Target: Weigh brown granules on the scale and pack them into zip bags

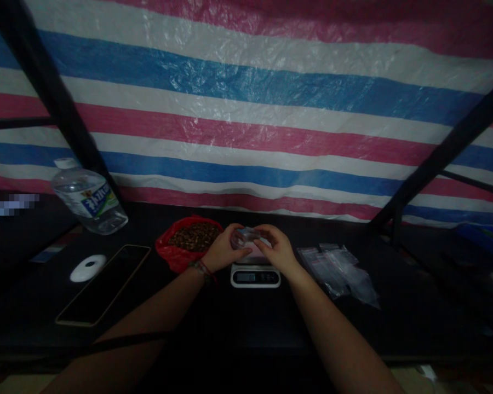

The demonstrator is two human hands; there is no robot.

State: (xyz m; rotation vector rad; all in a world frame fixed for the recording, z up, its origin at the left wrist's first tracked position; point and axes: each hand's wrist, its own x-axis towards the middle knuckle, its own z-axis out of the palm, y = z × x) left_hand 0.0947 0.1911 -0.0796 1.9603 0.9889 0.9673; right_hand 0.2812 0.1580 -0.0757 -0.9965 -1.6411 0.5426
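Bag (247, 234) is grasped by both hands' fingers (241, 253) (264, 249) — scale (255, 277) below, red sack (163, 247), pouches (340, 268) alongside.

Filled bag (177, 264) lies left of scale (255, 284), pouches (340, 269) right

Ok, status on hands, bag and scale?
Left hand, right hand: both holding clear plastic bag. Bag over digital scale; contact unclear. Red bag of brown pieces beside left hand; nothing visibly blocking.

Clr btl (91, 201) behind phone (104, 284), wht oval obj (81, 271).
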